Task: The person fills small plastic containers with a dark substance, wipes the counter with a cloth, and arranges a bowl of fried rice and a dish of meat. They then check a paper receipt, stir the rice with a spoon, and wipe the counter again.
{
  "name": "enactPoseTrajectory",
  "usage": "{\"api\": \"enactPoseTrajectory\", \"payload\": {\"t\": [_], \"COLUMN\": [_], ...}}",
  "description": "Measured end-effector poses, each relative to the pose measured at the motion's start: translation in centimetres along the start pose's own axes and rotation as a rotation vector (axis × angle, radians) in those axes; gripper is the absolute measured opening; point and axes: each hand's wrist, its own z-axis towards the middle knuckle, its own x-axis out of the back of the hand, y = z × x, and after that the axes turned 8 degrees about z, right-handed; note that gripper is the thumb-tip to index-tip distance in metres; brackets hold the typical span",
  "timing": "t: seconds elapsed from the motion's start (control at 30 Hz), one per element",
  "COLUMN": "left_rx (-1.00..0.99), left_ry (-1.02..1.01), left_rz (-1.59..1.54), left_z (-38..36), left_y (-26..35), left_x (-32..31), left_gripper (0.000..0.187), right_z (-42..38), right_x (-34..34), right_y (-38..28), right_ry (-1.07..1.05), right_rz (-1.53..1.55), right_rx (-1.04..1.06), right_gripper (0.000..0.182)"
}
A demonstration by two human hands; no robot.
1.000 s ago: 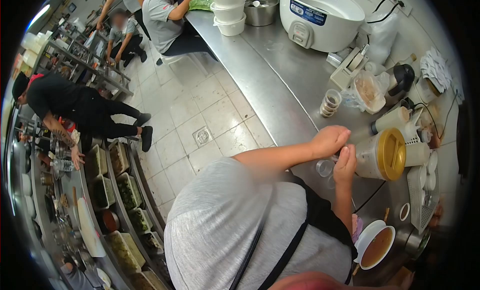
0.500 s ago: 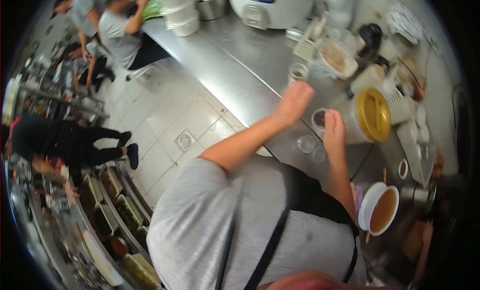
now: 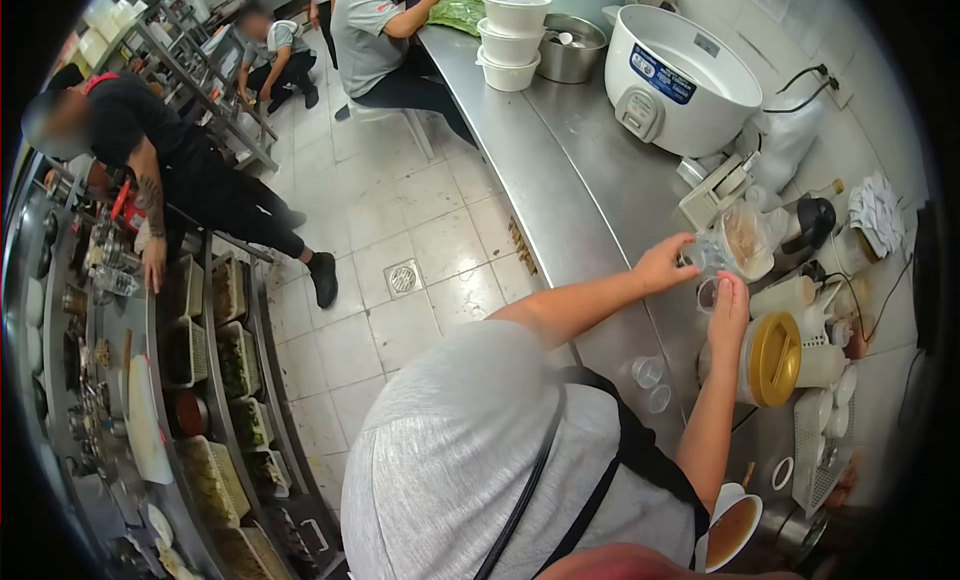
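Observation:
My left hand [image 3: 664,266] reaches over the steel table with its fingers closed around a small clear plastic cup [image 3: 688,251]. Close by, my right hand [image 3: 730,308] has its fingers together against a second clear plastic cup [image 3: 708,295], which appears to be in its grip. A clear bag with something brownish in it [image 3: 744,238] lies just beyond both hands. Below the right wrist stands a tub with a gold lid [image 3: 774,358]. Two loose clear cups [image 3: 648,371] rest on the table nearer my body.
A large white rice cooker [image 3: 680,85], a metal pot [image 3: 572,50] and stacked white containers [image 3: 511,40] stand further along the table. A bowl of brown liquid [image 3: 732,533] is near my right elbow. Co-workers [image 3: 180,150] are across the aisle, beside food bins [image 3: 212,475].
The camera view has turned, so the scene has shifted down and right. My hands have come closer together near the bag, with the two clear cups now between them.

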Motion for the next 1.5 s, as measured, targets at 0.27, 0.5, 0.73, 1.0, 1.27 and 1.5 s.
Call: {"api": "enactPoseTrajectory", "payload": {"t": [0.27,0.5,0.73,1.0,1.27,1.5], "left_rx": [-0.111,-0.111,-0.153,-0.156,-0.201,-0.274], "left_ry": [-0.15,-0.203,-0.173,-0.255,-0.301,-0.246], "left_rz": [-0.114,-0.078,-0.017,0.146,0.283,0.293], "left_z": [-4.6,-4.8,-6.8,-7.0,-7.2,-7.2], "left_y": [3.0,3.2,2.2,2.0,1.1,1.6], "left_x": [-1.4,-1.6,-1.5,-1.7,-2.3,-2.2], "left_gripper": [0.057,0.063,0.067,0.057,0.057,0.055], "right_z": [0.8,-0.6,-1.7,1.0,0.1,-0.1], "right_x": [-0.4,-0.4,-0.1,1.5,-2.3,-2.2], "right_y": [4.6,3.5,2.4,-6.9,-1.3,-0.7], "right_ry": [-0.096,-0.124,-0.157,-0.038,-0.278,-0.306], "right_rz": [-0.285,-0.348,-0.291,-0.364,-0.661,-0.51], "right_rx": [0.005,-0.035,-0.066,0.08,-0.084,-0.217], "right_gripper": [0.022,0.021,0.022,0.029,0.041,0.044]}}
